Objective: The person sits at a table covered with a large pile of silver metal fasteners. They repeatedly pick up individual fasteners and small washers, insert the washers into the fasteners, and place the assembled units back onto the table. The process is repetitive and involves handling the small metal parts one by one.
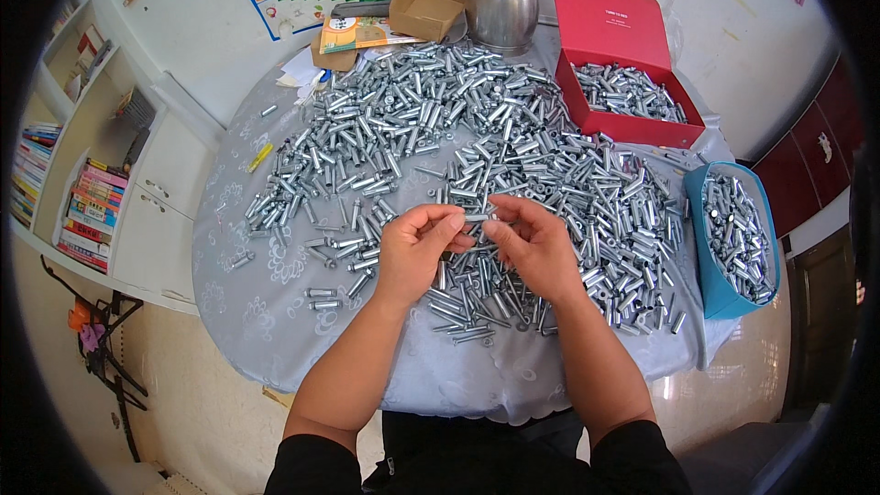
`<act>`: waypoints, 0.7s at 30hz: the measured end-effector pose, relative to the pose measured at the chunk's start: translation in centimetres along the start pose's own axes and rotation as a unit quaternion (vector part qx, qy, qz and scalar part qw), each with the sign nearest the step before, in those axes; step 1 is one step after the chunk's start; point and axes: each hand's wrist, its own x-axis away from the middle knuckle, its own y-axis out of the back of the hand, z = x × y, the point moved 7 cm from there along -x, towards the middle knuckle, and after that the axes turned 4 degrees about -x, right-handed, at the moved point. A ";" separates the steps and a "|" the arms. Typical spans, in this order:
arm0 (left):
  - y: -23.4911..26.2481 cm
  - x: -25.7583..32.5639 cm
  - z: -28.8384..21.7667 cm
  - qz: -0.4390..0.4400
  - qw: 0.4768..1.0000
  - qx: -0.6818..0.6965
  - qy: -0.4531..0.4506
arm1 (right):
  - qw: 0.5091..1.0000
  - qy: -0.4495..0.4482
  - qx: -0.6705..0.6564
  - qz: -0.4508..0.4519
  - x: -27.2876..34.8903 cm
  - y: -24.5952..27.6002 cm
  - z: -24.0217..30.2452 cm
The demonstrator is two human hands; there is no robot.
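Note:
Over the middle of the table, my left hand (pixel 420 246) and my right hand (pixel 539 247) pinch a small silver expansion bolt (pixel 476 217) between them. It lies roughly level, one end in each hand's thumb and fingers. The fingers partly hide it. Beneath and beyond my hands spreads a big heap of loose metal bolts and sleeves (pixel 513 110). Several pieces (pixel 323 299) lie apart, left of my left forearm. Between my forearms are more long bolts and sleeves (pixel 472 335).
An open red box (pixel 632 136) of metal pieces stands at the back right. A teal bin (pixel 720 298) of similar pieces sits at the right edge. Behind the heap are a steel canister (pixel 502 9), a cardboard box (pixel 426 9) and books. A yellow item (pixel 260 158) lies left on the grey tablecloth (pixel 247 312).

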 end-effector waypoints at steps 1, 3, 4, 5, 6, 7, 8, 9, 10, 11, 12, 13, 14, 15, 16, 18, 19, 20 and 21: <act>0.1 0.0 0.1 0.000 1.000 0.000 0.000 | 0.999 -0.027 0.020 0.015 -0.1 0.0 -0.3; 0.0 0.0 0.1 0.002 1.000 0.003 0.000 | 0.994 -0.081 0.062 0.044 -0.2 0.4 -0.8; 0.0 0.0 0.1 0.003 1.000 0.004 0.000 | 0.997 -0.054 0.045 0.040 -0.2 0.4 -0.6; 0.0 0.0 0.1 0.005 1.000 0.005 -0.001 | 0.999 -0.027 0.028 0.036 -0.2 0.4 -0.5; 0.0 0.0 0.1 0.005 1.000 0.011 0.004 | 0.999 0.000 0.012 0.033 -0.1 0.3 -0.3; 0.0 0.0 0.1 0.004 1.000 0.017 0.008 | 1.000 -0.003 0.003 0.021 -0.1 0.3 -0.2; 0.0 0.0 0.1 0.003 1.000 0.022 0.013 | 1.000 -0.006 -0.006 0.010 0.0 0.1 -0.1; 0.0 0.0 0.1 0.003 1.000 0.021 0.011 | 1.000 -0.009 -0.015 -0.001 0.0 0.1 0.0; 0.0 0.0 0.1 0.003 1.000 0.020 0.009 | 0.999 -0.031 -0.002 0.015 -0.1 0.1 -0.3; 0.0 0.0 0.1 0.002 1.000 0.019 0.007 | 0.998 -0.054 0.011 0.031 -0.2 0.3 -0.7; 0.0 0.0 0.0 0.002 1.000 0.020 0.006 | 0.996 -0.076 0.024 0.047 -0.2 0.3 -1.0; 0.0 0.0 0.0 0.001 1.000 0.021 0.005 | 0.998 -0.045 0.014 0.046 -0.3 0.2 -0.8; -0.1 0.0 0.0 0.002 1.000 0.022 0.004 | 0.999 -0.014 0.003 0.043 -0.3 0.2 -0.7; -0.1 0.0 0.0 0.002 1.000 0.025 0.004 | 0.999 0.016 -0.008 0.040 -0.2 0.2 -0.4; -0.1 -0.1 0.0 0.002 1.000 0.028 0.004 | 0.999 0.012 -0.014 0.032 -0.2 0.2 -0.4; -0.1 -0.1 0.0 0.004 1.000 0.029 0.008 | 1.000 0.004 -0.026 0.016 -0.1 -0.1 -0.1; 0.0 0.0 0.1 0.006 1.000 0.027 0.013 | 1.000 -0.019 -0.007 0.023 -0.1 0.0 -0.3; 0.0 0.0 0.2 0.009 0.999 0.025 0.018 | 0.999 -0.042 0.012 0.030 -0.2 0.2 -0.5; 0.0 0.0 0.2 0.010 1.000 0.024 0.017 | 0.997 -0.066 0.031 0.037 -0.2 0.3 -0.7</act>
